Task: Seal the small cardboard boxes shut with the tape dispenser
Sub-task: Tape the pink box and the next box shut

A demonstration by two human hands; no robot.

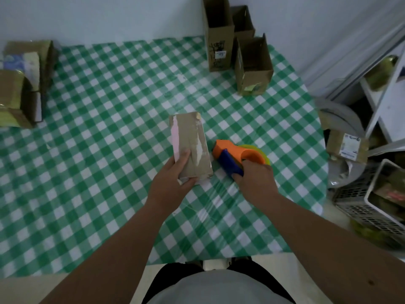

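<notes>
Green-check table [114, 163]: box [190, 145] + tape dispenser [238, 156] mid, open boxes [252, 64] at back, more boxes [22, 84] left

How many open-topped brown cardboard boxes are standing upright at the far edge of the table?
3, clustered at the far right of the green checked tablecloth: a tall box, a box behind it, mostly hidden, and a shorter box nearest. More may be hidden behind.

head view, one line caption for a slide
Left hand holds brown cardboard box; right hand grips orange-and-blue tape dispenser.
</notes>
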